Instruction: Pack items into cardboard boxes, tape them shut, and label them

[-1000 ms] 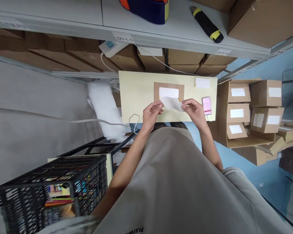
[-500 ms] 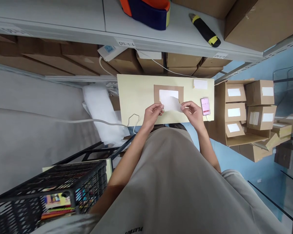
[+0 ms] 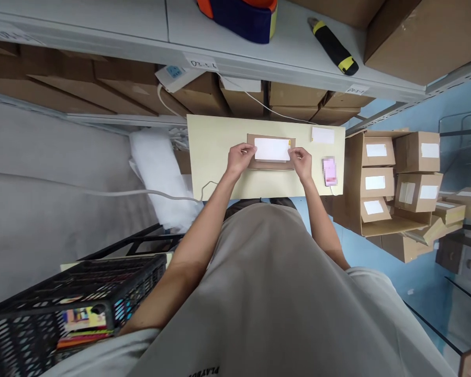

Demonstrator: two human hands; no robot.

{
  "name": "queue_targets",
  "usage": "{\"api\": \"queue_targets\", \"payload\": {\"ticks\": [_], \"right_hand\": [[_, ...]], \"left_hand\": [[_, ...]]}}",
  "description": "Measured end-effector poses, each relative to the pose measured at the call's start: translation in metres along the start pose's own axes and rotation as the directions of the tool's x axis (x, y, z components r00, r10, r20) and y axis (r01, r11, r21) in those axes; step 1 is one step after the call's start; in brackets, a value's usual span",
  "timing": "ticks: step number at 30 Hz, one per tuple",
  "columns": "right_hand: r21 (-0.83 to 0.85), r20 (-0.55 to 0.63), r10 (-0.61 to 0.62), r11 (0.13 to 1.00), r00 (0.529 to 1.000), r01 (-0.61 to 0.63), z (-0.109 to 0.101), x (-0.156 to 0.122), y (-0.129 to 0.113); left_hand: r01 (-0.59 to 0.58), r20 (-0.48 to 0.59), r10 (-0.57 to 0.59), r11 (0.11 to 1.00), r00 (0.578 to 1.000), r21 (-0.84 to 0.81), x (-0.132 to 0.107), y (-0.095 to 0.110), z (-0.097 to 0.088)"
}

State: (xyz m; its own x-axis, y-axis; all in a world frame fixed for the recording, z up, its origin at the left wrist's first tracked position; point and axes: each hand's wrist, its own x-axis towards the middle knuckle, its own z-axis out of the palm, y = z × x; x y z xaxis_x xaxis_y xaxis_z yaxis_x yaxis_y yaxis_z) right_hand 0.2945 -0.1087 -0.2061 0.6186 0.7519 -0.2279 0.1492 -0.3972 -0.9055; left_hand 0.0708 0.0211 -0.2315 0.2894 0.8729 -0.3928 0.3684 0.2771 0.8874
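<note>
Over a small cardboard box [image 3: 272, 166] on the pale yellow tabletop, a white label [image 3: 272, 149] is stretched flat between my hands. My left hand [image 3: 240, 158] pinches its left edge with thumb and finger. At the other end, my right hand [image 3: 301, 160] is closed on the label's right edge. A strip of another white surface shows just beneath the label's lower edge. Whether the label touches the box, I cannot tell.
On the table [image 3: 212, 152], a phone [image 3: 329, 171] and a white label stack [image 3: 322, 135] lie at the right. Labelled boxes [image 3: 378, 152] fill a carton beyond. A black crate [image 3: 133, 293] stands lower left. A utility knife [image 3: 333, 47] rests on the shelf above.
Both hands have moved forward, away from my body, with the label. The label, curled and tilted before, now lies flat over the box and covers most of the white area there.
</note>
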Motion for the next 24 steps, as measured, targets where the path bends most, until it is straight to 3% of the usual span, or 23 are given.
{"api": "queue_targets", "payload": {"ticks": [9,15,24], "right_hand": [[-0.105,-0.058,0.03,0.994,0.998,-0.036,0.013,0.003,0.035],[-0.161,-0.053,0.019,0.987,0.998,-0.028,0.017,0.004,0.047],[-0.165,-0.078,0.053,0.984,0.996,-0.065,0.026,0.005,0.059]], "left_hand": [[-0.015,0.004,0.014,0.99,1.0,0.14,0.01,-0.025,0.0],[-0.044,-0.004,0.045,0.98,0.999,0.194,0.015,-0.034,0.005],[0.005,-0.037,0.002,0.985,0.999,0.174,0.017,-0.045,0.012]]}}
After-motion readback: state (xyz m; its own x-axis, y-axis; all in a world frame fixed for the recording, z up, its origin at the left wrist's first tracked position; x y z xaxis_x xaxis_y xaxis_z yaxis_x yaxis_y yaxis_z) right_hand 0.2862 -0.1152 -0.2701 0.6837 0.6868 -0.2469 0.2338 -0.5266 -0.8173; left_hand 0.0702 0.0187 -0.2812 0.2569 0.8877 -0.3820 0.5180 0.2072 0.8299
